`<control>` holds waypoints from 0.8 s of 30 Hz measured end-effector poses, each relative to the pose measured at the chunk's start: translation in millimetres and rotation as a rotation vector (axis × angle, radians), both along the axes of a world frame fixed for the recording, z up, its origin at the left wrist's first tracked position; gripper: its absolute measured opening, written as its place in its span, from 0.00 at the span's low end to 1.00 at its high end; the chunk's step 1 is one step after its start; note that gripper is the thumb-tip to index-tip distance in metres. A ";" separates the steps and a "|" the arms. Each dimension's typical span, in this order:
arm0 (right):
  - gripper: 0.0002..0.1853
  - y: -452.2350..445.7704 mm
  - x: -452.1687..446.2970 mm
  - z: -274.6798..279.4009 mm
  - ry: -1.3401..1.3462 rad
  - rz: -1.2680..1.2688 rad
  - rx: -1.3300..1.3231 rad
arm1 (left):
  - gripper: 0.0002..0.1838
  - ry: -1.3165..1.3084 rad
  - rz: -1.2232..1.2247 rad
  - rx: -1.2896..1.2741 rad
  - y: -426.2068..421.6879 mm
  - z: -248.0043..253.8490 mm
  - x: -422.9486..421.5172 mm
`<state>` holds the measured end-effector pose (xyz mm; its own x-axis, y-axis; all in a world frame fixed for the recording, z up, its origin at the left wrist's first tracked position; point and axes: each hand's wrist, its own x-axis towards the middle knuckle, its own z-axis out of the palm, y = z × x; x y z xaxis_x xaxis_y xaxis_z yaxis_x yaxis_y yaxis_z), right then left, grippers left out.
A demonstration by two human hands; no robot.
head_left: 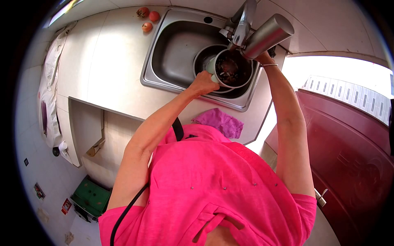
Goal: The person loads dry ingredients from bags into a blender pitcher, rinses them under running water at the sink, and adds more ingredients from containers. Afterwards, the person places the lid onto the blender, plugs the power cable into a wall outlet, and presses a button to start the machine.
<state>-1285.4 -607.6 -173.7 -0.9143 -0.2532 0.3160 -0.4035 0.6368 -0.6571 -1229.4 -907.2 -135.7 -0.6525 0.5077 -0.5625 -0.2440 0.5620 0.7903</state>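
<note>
Left hand grips a pale pot by its handle | right hand half hidden at metal cylinder, I cannot tell its grip | sink spreads left

Pale-green handled pot, mouth up, small bits inside, beneath the faucet, over the sink.

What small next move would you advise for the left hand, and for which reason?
Probably the left hand should steady the pale pot by its handle: loose bits lie inside, its rim appears close to the faucet, and the right hand, partly hidden behind the metal cylinder, seems unable to support it.
</note>
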 end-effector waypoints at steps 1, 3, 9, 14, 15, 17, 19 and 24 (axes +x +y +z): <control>0.13 0.4 -0.5 -1.0 0.001 0.004 -0.005 | 0.12 0.008 -0.003 0.002 0.0 -0.2 0.0; 0.13 1.5 -3.2 -5.4 0.004 0.023 -0.022 | 0.12 0.025 -0.010 0.004 0.0 -0.7 -0.4; 0.12 5.9 -1.5 -11.6 0.044 0.008 0.036 | 0.13 0.049 -0.017 -0.010 0.7 -3.2 -1.9; 0.12 12.0 -6.8 -25.4 -0.030 0.016 0.003 | 0.17 -0.013 -0.009 -0.015 1.2 6.7 -3.7; 0.12 14.6 -7.6 -32.1 -0.099 0.010 -0.058 | 0.19 -0.031 -0.008 -0.021 1.3 9.4 -4.0; 0.12 19.2 -9.9 -45.3 -0.157 0.010 -0.127 | 0.15 -0.009 -0.009 -0.016 0.9 3.2 -3.0; 0.12 21.9 -11.7 -53.0 -0.123 0.022 -0.115 | 0.13 0.006 -0.010 -0.009 0.9 -0.2 -3.1; 0.13 18.3 -9.0 -33.4 0.041 0.052 0.082 | 0.13 0.006 -0.011 -0.008 0.6 -1.5 -2.8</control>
<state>-1294.3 -589.3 -207.1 -0.8861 -0.3263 0.3290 -0.4626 0.6654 -0.5859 -1232.2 -906.6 -137.2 -0.6501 0.5104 -0.5629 -0.2334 0.5709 0.7871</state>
